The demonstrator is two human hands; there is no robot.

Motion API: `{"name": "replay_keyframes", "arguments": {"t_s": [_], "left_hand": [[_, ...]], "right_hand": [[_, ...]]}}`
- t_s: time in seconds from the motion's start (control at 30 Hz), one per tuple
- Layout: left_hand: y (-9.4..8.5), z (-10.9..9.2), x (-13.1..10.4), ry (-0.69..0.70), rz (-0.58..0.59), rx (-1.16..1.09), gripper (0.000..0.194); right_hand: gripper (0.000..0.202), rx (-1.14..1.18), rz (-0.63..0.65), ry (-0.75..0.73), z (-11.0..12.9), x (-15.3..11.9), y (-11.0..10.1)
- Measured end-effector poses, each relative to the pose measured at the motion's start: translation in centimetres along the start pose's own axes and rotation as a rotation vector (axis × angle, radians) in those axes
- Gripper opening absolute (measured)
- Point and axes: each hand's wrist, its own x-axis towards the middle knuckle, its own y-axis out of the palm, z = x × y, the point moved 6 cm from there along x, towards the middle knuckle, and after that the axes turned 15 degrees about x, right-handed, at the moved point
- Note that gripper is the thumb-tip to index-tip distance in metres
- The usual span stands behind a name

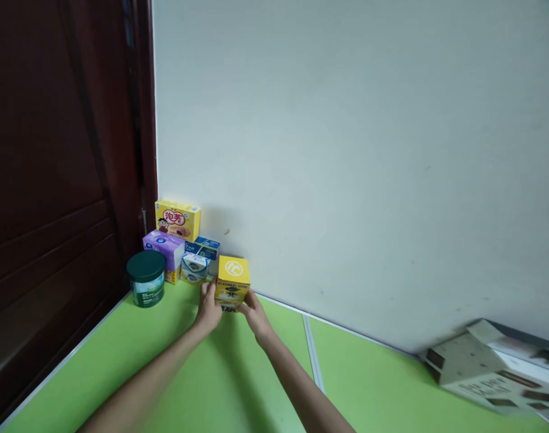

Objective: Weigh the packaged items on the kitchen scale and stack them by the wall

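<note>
Left grip (207, 310): holding the left side of the yellow box (233, 279)
Right grip (255, 313): holding its right side, my thumb near the lower front corner
Yellow box: upright between my two grips, near the wall (346, 150); whether its base touches the green counter (202, 385), I cannot tell
Beside my left: a white box (194, 267), with a blue box (204, 247) behind
Door side: lidded tub (147, 279), purple pack (165, 245) and snack carton (177, 221), front to back
Far right: a large blurred carton (486, 367), well apart
</note>
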Motion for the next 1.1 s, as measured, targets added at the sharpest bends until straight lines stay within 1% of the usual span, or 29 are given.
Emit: {"name": "replay_keyframes", "arguments": {"t_s": [0.1, 0.17, 0.23, 0.3, 0.37, 0.43, 0.5, 0.53, 0.6, 0.67, 0.7, 0.77, 0.83, 0.9, 0.97, 1.03, 1.1], "left_hand": [[0.7, -0.1, -3.1, 0.026, 0.06, -0.023, 0.084], [1.2, -0.4, -6.1, 0.049, 0.14, -0.057, 0.087], [1.3, -0.7, -9.5, 0.056, 0.233, -0.085, 0.088], [0.8, -1.3, -13.2, 0.049, 0.317, -0.092, 0.09], [-0.2, -2.3, -16.9, 0.05, 0.384, -0.09, 0.091], [-1.4, -3.4, -20.5, 0.065, 0.421, -0.081, 0.09], [-2.3, -4.0, -24.3, 0.087, 0.452, -0.065, 0.087], [-2.6, -4.0, -26.1, 0.102, 0.469, -0.053, 0.086], [-2.7, -3.5, -29.6, 0.134, 0.514, -0.022, 0.085], [-2.5, -2.3, -32.5, 0.151, 0.554, 0.02, 0.085], [-2.3, -1.7, -33.5, 0.152, 0.567, 0.041, 0.086], [-2.2, -0.9, -34.8, 0.159, 0.574, 0.068, 0.085], [-2.6, -0.5, -35.0, 0.15, 0.523, 0.061, 0.082], [-3.2, -0.2, -34.2, 0.106, 0.428, 0.026, 0.078], [-3.5, 0.3, -32.8, 0.04, 0.337, 0.0, 0.081], [-3.0, 0.7, -31.5, 0.008, 0.317, -0.003, 0.088], [-2.1, 0.7, -30.6, 0.008, 0.29, 0.016, 0.09]], "right_hand": [[0.063, 0.021, 0.007, 0.021, 0.0, -3.1, -0.8], [0.061, 0.018, 0.0, 0.04, 0.4, -5.9, -1.5], [0.06, -0.022, 0.009, 0.065, 1.1, -9.3, -2.2], [0.061, -0.082, 0.027, 0.088, 2.3, -13.0, -2.9], [0.063, -0.13, 0.041, 0.094, 3.8, -17.0, -3.7], [0.064, -0.163, 0.045, 0.09, 5.3, -20.9, -4.5], [0.063, -0.193, 0.034, 0.078, 6.2, -24.7, -5.1], [0.061, -0.207, 0.025, 0.068, 6.5, -26.5, -5.3], [0.059, -0.226, 0.016, 0.04, 6.3, -29.9, -5.6], [0.058, -0.22, 0.015, 0.018, 5.5, -32.6, -5.6], [0.058, -0.208, 0.011, 0.013, 4.9, -33.6, -5.7], [0.058, -0.183, -0.006, 0.003, 3.8, -35.1, -6.0], [0.061, -0.184, -0.013, 0.009, 3.1, -35.8, -6.4], [0.066, -0.204, -0.026, 0.018, 2.8, -35.7, -6.9], [0.071, -0.231, -0.045, 0.032, 2.9, -35.2, -7.2], [0.076, -0.258, -0.015, 0.038, 3.1, -34.4, -6.9], [0.079, -0.266, 0.035, 0.002, 3.7, -33.7, -6.2]]}}
